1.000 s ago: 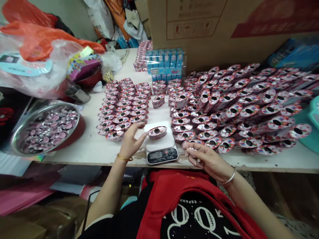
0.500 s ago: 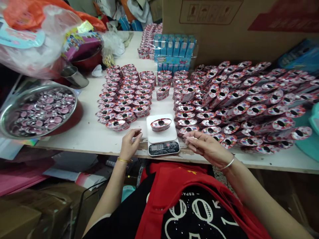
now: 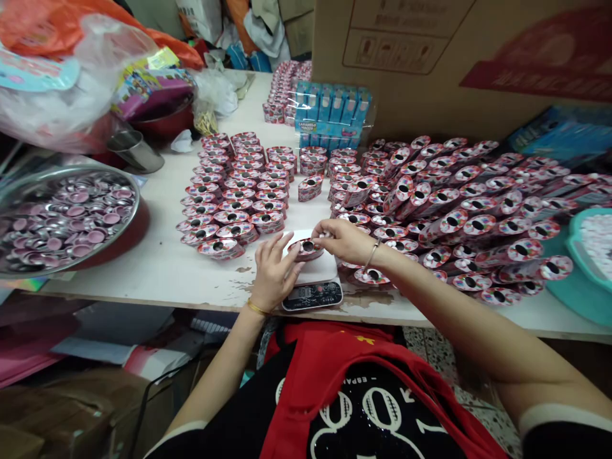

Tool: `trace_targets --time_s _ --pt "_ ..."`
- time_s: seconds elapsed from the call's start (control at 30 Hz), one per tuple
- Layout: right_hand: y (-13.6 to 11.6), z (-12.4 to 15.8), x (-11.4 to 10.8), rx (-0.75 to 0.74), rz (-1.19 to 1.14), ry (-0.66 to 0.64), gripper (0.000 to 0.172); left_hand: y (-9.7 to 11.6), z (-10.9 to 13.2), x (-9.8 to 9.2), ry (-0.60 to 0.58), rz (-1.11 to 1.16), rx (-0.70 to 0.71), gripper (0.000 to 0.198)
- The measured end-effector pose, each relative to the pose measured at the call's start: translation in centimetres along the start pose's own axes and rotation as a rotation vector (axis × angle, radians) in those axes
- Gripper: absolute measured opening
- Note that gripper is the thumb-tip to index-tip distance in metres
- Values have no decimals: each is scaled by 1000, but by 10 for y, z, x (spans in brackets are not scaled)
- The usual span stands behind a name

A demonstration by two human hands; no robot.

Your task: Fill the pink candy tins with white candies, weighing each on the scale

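Note:
An oval red-and-white patterned container [image 3: 310,254] with a dark round hole in its top sits upright on a small white kitchen scale [image 3: 313,294]. My left hand [image 3: 275,274] is at the container's left side, fingers spread, thumb and fingertips by its rim; whether they touch it is unclear. From the right, my right hand [image 3: 348,241] reaches over the container with its fingers pinched beside the hole. Whatever small thing is in that pinch is mostly hidden by the fingers. The scale's display is too blurred to read.
Rows of similar containers [image 3: 234,217] stand left of the scale, and many more [image 3: 454,220] crowd the right, some leaning. A metal bowl [image 3: 138,220] of small pink-and-silver caps is far left. A turquoise basin [image 3: 576,239] holds white pieces. Behind rises a large cardboard box [image 3: 411,95].
My right hand has moved left from beside the scale to the container's top. My left hand has moved right and up to the container, its fingers spreading. The view has shifted slightly.

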State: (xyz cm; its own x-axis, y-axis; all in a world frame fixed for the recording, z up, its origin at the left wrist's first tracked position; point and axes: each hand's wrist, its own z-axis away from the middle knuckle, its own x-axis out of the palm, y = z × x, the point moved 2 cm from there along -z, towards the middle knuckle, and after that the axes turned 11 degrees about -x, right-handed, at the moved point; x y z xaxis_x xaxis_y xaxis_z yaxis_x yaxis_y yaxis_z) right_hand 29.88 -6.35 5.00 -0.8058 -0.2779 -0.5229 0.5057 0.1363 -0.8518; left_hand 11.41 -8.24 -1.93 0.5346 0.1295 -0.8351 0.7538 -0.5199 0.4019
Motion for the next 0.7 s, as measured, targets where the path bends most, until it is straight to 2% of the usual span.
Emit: trace_targets --time_s 0.13,0.3,0.47,0.57,0.63,0.7 --pt "4 -3 2 48 -103 -27 5 0 -2 1 37 66 -39 36" --pt "9 15 3 158 -455 42 20 5 -10 0 86 185 -158 30" --pt "15 36 14 288 -728 107 33 12 -23 -1 13 221 -285 13" --pt "17 44 26 345 -895 150 37 16 -29 -6 -12 293 -336 13" --pt "17 46 36 377 -1035 190 40 22 -31 -13 -30 371 -280 14" --pt "15 48 46 403 -1201 226 42 31 -32 -19 -103 403 -144 18"
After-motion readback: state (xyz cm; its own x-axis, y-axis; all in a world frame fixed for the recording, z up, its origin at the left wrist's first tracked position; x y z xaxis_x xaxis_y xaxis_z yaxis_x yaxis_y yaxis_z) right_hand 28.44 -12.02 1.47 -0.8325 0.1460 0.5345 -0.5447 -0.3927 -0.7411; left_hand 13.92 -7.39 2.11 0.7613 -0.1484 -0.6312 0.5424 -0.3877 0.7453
